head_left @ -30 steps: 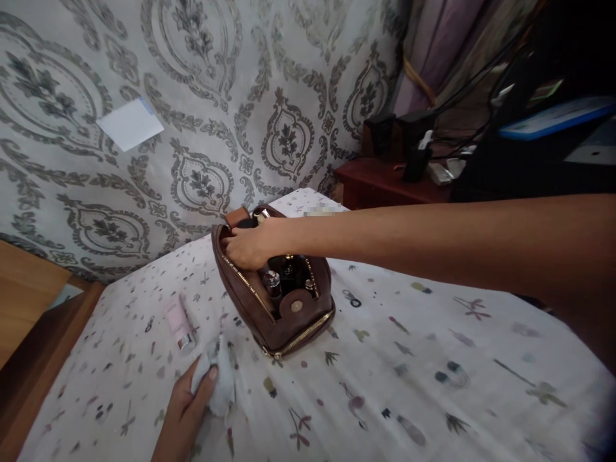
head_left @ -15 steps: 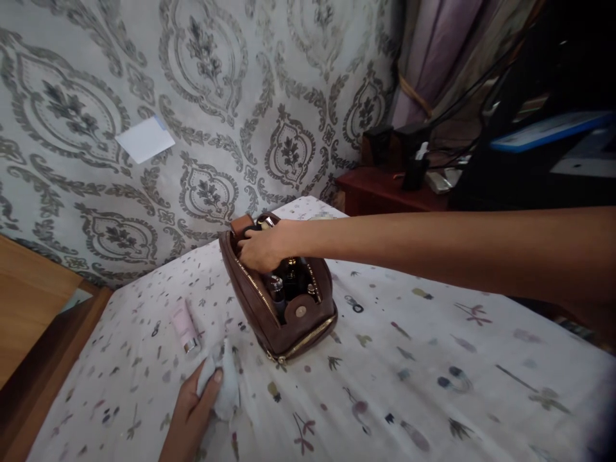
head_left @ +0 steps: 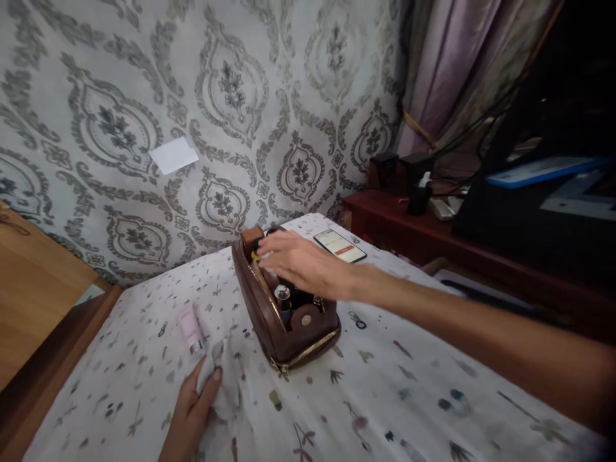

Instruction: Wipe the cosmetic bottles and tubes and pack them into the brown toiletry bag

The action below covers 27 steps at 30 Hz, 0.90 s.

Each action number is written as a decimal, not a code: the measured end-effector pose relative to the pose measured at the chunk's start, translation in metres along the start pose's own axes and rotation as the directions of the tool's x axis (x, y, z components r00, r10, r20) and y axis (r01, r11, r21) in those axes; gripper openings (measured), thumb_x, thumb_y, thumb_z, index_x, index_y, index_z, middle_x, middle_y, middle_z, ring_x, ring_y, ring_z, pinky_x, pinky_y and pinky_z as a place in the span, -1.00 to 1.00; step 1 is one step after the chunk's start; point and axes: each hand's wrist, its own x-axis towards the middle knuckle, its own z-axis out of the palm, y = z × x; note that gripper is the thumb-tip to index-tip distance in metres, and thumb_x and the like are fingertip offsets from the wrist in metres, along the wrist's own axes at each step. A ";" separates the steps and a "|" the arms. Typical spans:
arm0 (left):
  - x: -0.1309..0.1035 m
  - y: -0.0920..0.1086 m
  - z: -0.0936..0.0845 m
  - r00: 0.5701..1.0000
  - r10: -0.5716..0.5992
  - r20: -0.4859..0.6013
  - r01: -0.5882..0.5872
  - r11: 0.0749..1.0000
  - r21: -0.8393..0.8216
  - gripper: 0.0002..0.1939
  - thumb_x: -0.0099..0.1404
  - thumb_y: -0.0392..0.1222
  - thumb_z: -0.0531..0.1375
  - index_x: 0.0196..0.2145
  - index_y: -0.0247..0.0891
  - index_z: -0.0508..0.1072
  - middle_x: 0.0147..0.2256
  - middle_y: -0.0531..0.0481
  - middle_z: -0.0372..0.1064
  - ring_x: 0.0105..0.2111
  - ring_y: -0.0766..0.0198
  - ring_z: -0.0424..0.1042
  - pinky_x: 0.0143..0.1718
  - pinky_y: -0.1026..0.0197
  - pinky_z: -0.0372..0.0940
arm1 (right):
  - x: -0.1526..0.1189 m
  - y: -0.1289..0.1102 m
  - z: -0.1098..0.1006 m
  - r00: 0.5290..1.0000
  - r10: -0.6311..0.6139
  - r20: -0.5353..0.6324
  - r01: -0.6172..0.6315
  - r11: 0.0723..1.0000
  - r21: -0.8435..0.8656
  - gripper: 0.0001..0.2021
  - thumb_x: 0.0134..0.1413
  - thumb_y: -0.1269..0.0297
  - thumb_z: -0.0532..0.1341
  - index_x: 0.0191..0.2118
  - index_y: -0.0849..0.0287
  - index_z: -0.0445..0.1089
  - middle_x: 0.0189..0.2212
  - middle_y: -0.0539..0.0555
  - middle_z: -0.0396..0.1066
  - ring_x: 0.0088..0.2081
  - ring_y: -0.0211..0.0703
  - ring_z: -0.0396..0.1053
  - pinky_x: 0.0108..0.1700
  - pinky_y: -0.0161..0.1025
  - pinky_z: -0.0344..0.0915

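My left hand [head_left: 195, 401] is closed on a pale cloth [head_left: 224, 391], low at the left on the patterned sheet. Just beyond it lies a pink tube [head_left: 190, 327] with a silver cap. A brown toiletry bag [head_left: 262, 314] stands unzipped in the middle, with several bottles inside, one a dark bottle [head_left: 283, 300] with a shiny cap. My right hand [head_left: 301, 256] reaches over the bag's far half from the right, fingers stretched out and slightly blurred. By its fingertips a small yellow thing [head_left: 255, 255] shows inside the bag. The hand hides part of the opening.
Behind the bag lies a phone [head_left: 341, 246] with a lit screen. A patterned wall with a white card [head_left: 174, 154] rises at the back. To the right stands a dark red table [head_left: 370, 208] with speakers and a small bottle [head_left: 419, 196]; wooden furniture [head_left: 41, 276] borders the left.
My right hand has lifted a little out of the bag and its fingers have straightened. The phone now shows beyond the forearm. My left hand keeps its hold on the cloth.
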 end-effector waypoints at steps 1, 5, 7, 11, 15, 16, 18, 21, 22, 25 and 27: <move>0.001 0.000 -0.001 1.000 -0.024 -0.006 0.024 1.000 -0.020 -0.34 0.13 0.29 0.31 0.01 -0.25 0.56 -0.10 -0.15 0.57 0.04 -0.04 0.48 0.06 0.08 0.39 | -0.009 -0.014 0.001 0.998 -0.059 -0.015 0.059 0.998 0.005 -0.72 0.39 0.35 0.07 -0.29 0.16 0.51 -0.17 0.12 0.54 -0.01 -0.07 0.41 0.13 -0.05 0.30; 0.002 0.003 -0.007 0.986 -0.149 -0.071 0.137 0.979 -0.152 -0.16 0.11 0.30 0.33 0.20 -0.27 0.38 -0.42 -0.01 0.51 -0.50 0.19 0.46 -0.56 0.27 0.33 | -0.041 -0.066 0.026 0.984 -0.155 -0.090 0.164 0.980 0.109 -0.71 0.42 0.32 0.07 -0.35 0.18 0.44 -0.32 0.11 0.50 -0.13 -0.10 0.39 -0.01 -0.12 0.36; 0.002 0.007 -0.011 0.979 -0.143 -0.145 0.109 0.970 -0.218 -0.17 0.12 0.25 0.34 0.23 -0.25 0.34 -0.46 0.05 0.46 -0.58 0.27 0.37 -0.63 0.33 0.23 | -0.050 -0.086 0.044 0.987 -0.152 -0.042 0.157 0.969 0.190 -0.70 0.39 0.23 0.13 -0.40 0.18 0.38 -0.41 0.08 0.44 -0.23 -0.13 0.36 -0.11 -0.18 0.36; 0.004 0.019 -0.021 0.904 -0.164 -0.395 0.014 0.934 -0.358 -0.34 0.17 0.13 0.33 0.19 -0.11 0.38 -0.15 -0.03 0.51 -0.34 0.28 0.47 -0.45 0.38 0.34 | -0.051 -0.107 0.087 0.984 -0.136 0.118 0.084 0.928 0.363 -0.62 0.31 0.20 0.23 -0.55 0.13 0.23 -0.55 -0.02 0.32 -0.36 -0.19 0.32 -0.25 -0.28 0.29; 0.010 0.024 -0.034 0.838 -0.145 -0.527 -0.163 0.854 -0.494 -0.51 0.15 -0.03 0.33 0.05 -0.05 0.48 -0.14 0.05 0.47 -0.30 0.35 0.43 -0.42 0.42 0.30 | -0.035 -0.107 0.136 0.882 0.268 0.388 -0.424 0.810 0.404 -0.89 0.12 0.38 0.34 -0.40 0.15 0.43 -0.40 -0.05 0.47 -0.35 -0.26 0.41 -0.28 -0.36 0.28; 0.012 0.023 -0.037 0.831 -0.151 -0.535 -0.191 0.826 -0.530 -0.54 0.14 -0.08 0.32 0.03 -0.05 0.49 -0.16 0.06 0.47 -0.31 0.36 0.42 -0.43 0.43 0.28 | -0.030 -0.106 0.148 0.854 0.328 0.404 -0.481 0.794 0.372 -0.94 0.15 0.39 0.31 -0.35 0.15 0.45 -0.38 -0.05 0.49 -0.32 -0.24 0.43 -0.25 -0.35 0.28; 0.018 0.020 -0.045 0.807 -0.172 -0.565 -0.263 0.751 -0.605 -0.56 0.08 -0.20 0.31 -0.04 -0.11 0.50 -0.21 0.07 0.46 -0.37 0.38 0.39 -0.49 0.43 0.23 | -0.019 -0.104 0.171 0.809 0.418 0.412 -0.555 0.775 0.303 -0.93 0.19 0.38 0.26 -0.20 0.18 0.46 -0.28 0.03 0.49 -0.25 -0.18 0.44 -0.18 -0.29 0.30; 0.028 0.010 -0.055 0.794 -0.181 -0.581 -0.298 0.717 -0.630 -0.59 0.05 -0.26 0.27 -0.09 -0.18 0.49 -0.27 0.07 0.45 -0.46 0.41 0.34 -0.54 0.42 0.17 | -0.002 -0.105 0.197 0.760 0.508 0.405 -0.617 0.760 0.205 -0.73 0.24 0.31 0.22 0.03 0.22 0.37 -0.12 0.16 0.44 -0.14 -0.09 0.43 -0.06 -0.19 0.29; 0.031 0.006 -0.057 0.792 -0.184 -0.582 -0.302 0.711 -0.635 -0.60 0.05 -0.26 0.26 -0.09 -0.20 0.49 -0.28 0.07 0.45 -0.46 0.41 0.34 -0.54 0.41 0.17 | 0.004 -0.107 0.203 0.750 0.527 0.400 -0.627 0.758 0.178 -0.69 0.25 0.27 0.21 0.07 0.22 0.34 -0.08 0.19 0.41 -0.10 -0.06 0.42 -0.03 -0.17 0.28; 0.037 -0.005 -0.057 0.802 -0.181 -0.569 -0.303 0.698 -0.649 -0.65 0.09 -0.24 0.25 -0.11 -0.23 0.49 -0.29 0.04 0.46 -0.45 0.38 0.39 -0.48 0.37 0.25 | 0.023 -0.118 0.219 0.727 0.572 0.379 -0.651 0.751 0.116 -0.63 0.24 0.14 0.22 0.08 0.21 0.31 0.01 0.27 0.35 0.04 0.08 0.36 0.02 -0.10 0.26; 0.040 -0.012 -0.055 0.815 -0.176 -0.552 -0.292 0.699 -0.653 -0.67 0.12 -0.21 0.27 -0.11 -0.24 0.49 -0.29 0.01 0.49 -0.39 0.33 0.44 -0.40 0.34 0.31 | 0.034 -0.125 0.229 0.714 0.602 0.357 -0.669 0.737 0.094 -0.60 0.20 0.11 0.26 0.07 0.20 0.30 0.08 0.32 0.31 0.13 0.18 0.28 0.08 -0.03 0.24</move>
